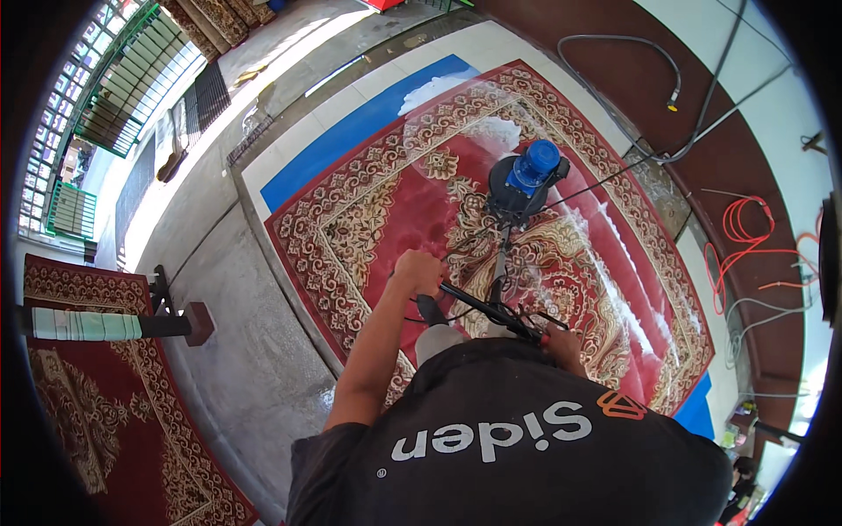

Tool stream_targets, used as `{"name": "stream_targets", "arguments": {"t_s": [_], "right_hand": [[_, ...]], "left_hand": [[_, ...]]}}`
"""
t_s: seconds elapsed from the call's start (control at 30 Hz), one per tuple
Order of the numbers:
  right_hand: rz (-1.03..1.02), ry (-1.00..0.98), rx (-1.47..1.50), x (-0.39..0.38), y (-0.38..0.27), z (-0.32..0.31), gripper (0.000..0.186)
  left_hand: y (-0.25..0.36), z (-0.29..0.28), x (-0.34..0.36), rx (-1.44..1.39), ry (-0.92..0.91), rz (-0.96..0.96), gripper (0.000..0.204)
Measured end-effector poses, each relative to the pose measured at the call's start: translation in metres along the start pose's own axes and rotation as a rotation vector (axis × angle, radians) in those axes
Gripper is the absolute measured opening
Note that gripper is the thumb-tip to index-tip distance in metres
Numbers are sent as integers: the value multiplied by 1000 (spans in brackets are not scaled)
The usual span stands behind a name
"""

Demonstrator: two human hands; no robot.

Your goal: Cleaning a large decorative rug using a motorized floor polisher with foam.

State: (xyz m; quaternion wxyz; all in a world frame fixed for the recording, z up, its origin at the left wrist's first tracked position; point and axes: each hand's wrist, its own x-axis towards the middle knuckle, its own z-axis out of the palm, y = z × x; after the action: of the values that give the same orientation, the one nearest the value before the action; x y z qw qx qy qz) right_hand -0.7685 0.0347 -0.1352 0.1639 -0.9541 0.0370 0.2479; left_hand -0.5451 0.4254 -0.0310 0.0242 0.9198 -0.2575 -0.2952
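Observation:
A red rug [412, 219] with a cream floral border lies in front of me, streaked with white foam [495, 136]. On its far half stands a rotary floor scrubber [537, 162] with a blue motor on a round black base. Its pole runs back toward me to a black handlebar [478, 302]. My left hand [419, 272] is closed around the handlebar's left end. Near my body, my right hand [564, 346] is closed on the right end, its fingers partly hidden. The brush under the base cannot be seen.
A blue sheet [351, 145] shows past the rug's edges. A power cord [605, 182] stretches from the scrubber to the right. An orange hose [745, 223] and a grey hose [645, 39] hang along the right wall. Another red rug [114, 412] and a post [200, 324] are at left.

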Motion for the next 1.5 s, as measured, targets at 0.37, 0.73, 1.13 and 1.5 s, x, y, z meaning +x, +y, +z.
{"name": "stream_targets", "arguments": {"t_s": [0.37,0.73,1.13,1.5], "right_hand": [[-56,16,14,144,-85,-56,40],[-299,-8,-93,254,-115,-140,26],[-410,30,-69,311,-193,-176,24],[-341,-102,-69,267,-317,-187,22]], "left_hand": [[-132,-66,52,63,33,-75,25],[-172,-111,67,5,11,-205,28],[-243,-104,46,-99,84,-338,27],[-315,-117,-57,-84,59,-300,24]]}}
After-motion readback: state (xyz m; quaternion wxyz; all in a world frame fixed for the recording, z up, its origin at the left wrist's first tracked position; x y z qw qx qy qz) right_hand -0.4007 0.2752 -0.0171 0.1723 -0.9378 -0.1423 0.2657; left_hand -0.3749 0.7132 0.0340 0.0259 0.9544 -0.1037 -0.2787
